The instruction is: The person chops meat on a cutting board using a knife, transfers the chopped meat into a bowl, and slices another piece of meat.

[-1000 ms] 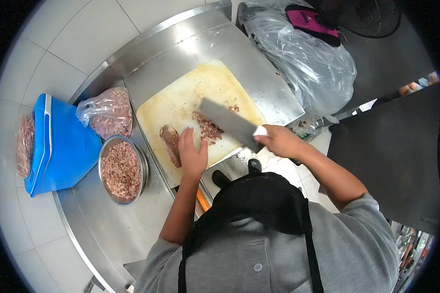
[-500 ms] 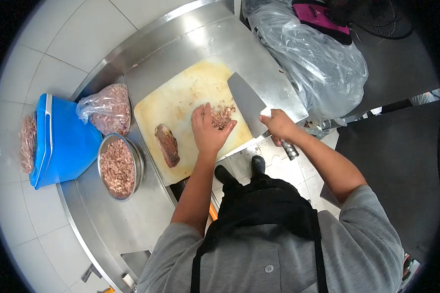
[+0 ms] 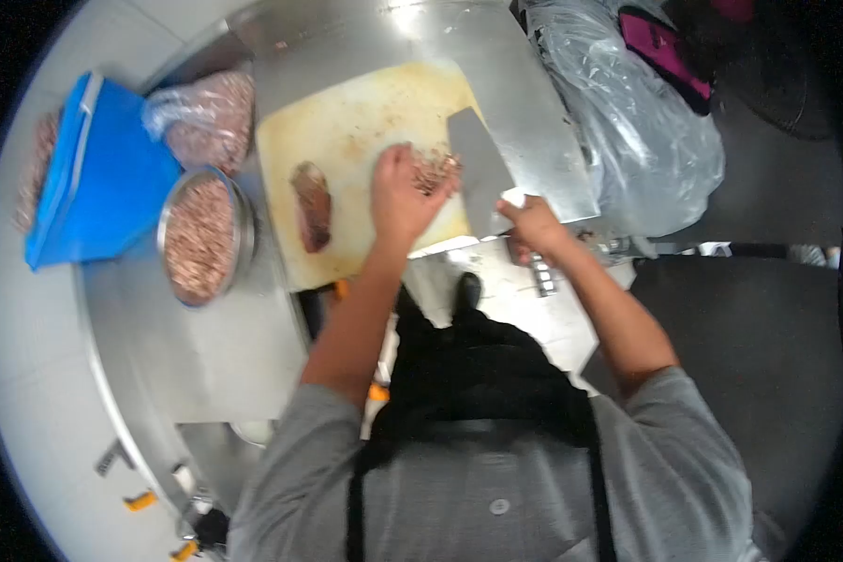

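Note:
My right hand [image 3: 534, 228] is closed round the handle of a wide cleaver [image 3: 482, 173]. The cleaver's blade lies low over the right side of a worn cutting board [image 3: 347, 126], its edge right beside a small heap of chopped meat [image 3: 437, 170]. On the heap's other side rests my left hand [image 3: 403, 199], fingers stretched out and thumb spread, cupped against the meat without gripping it. A darker, uncut piece of meat [image 3: 312, 208] lies on the left part of the board.
Left of the board stand a metal bowl [image 3: 245, 225] of chopped meat, a clear bag [image 3: 217, 122] of meat and a blue container [image 3: 112, 178]. A large plastic bag [image 3: 618, 131] lies at the right edge of the steel counter [image 3: 365, 37].
The view has shifted, so the board and bowl appear higher. The cleaver's blade has come closer to the chopped heap. My left hand stays beside the meat.

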Demonstrator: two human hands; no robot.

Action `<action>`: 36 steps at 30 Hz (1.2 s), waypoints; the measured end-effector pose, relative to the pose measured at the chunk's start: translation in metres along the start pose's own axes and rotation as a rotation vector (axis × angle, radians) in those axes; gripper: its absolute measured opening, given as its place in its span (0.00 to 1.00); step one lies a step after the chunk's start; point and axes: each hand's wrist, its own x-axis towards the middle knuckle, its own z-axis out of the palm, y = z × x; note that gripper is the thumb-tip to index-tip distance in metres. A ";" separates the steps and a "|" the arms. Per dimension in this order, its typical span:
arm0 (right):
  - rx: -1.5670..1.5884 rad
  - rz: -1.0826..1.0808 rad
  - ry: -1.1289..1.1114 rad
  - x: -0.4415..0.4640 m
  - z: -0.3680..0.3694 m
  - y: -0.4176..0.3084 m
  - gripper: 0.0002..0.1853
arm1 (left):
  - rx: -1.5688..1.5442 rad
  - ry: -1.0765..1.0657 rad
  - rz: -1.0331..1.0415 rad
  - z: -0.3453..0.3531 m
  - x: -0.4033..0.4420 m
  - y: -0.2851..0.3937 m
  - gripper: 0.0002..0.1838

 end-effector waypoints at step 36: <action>-0.417 -0.385 -0.076 -0.055 0.109 -0.135 0.19 | 0.334 0.394 -0.330 -0.267 -0.011 -0.242 0.18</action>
